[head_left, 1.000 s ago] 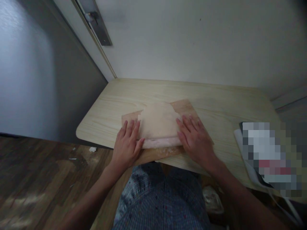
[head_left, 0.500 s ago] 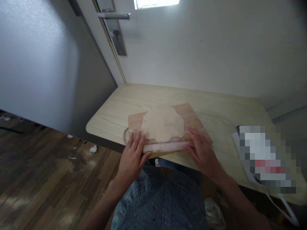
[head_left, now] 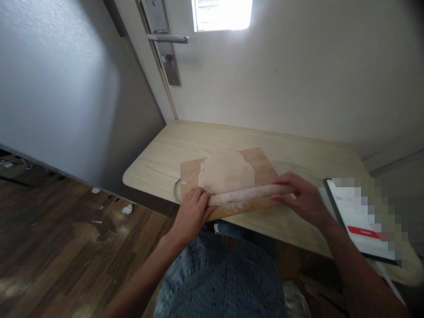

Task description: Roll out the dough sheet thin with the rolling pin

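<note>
A flat, uneven-edged sheet of pale dough (head_left: 227,171) lies on a wooden cutting board (head_left: 263,162). Along its near edge sits a floury rolling pin (head_left: 245,194), slanting slightly up to the right. My left hand (head_left: 193,210) is closed around the pin's left end, fingers curled over it. The right end is pinched between the thumb and fingers of my right hand (head_left: 300,194). Loose flour shows on the board in front of the pin. A metal handle (head_left: 176,191) sticks out from the board's left side.
The board rests on a pale wooden table (head_left: 314,152) against a white door with a lever handle (head_left: 168,39). A partly blurred tablet-like thing (head_left: 361,221) lies on the right with a white cable. Paper scraps (head_left: 127,209) litter the floor at left.
My hands have gone from lying with fingers stretched over the rolling pin to gripping its ends. The pin has tilted, its right end now farther up and right. The view has shifted slightly.
</note>
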Tool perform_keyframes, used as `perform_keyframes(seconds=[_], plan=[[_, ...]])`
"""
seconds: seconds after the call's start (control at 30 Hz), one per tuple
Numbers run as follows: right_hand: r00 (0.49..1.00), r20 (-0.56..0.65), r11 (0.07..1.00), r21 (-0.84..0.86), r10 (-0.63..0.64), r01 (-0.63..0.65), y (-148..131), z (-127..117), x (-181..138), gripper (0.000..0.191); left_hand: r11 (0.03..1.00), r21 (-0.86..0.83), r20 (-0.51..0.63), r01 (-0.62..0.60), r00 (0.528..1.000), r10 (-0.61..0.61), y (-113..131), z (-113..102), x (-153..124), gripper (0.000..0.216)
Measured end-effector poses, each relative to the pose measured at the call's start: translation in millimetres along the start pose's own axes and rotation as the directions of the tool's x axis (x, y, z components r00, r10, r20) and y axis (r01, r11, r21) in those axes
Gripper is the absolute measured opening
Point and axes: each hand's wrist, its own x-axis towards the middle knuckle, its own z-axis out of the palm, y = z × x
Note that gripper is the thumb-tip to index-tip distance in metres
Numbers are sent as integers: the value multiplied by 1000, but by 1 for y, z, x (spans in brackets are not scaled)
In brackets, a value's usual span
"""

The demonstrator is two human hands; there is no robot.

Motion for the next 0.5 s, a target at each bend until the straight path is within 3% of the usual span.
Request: perform_keyframes(seconds=[0.1,0.17,0.33,0.5], plan=[[947,-309,982,187,85,-27,-10,-18,24,38,989,-145,72,-35,996,46,10,0,32,16],[907,-418,955,286,51,78,-21,-26,45,33,951,-306,76,-50,994,77,15,4,54,14],[860,-481,897,287,-169,336,-55,-28,96,21,794,-607,86,-37,990,111,22,14,93,9],[915,-380,872,390,-139,294,-82,-6,123,22,493,-859,214,137,971,103,19,20,99,14]])
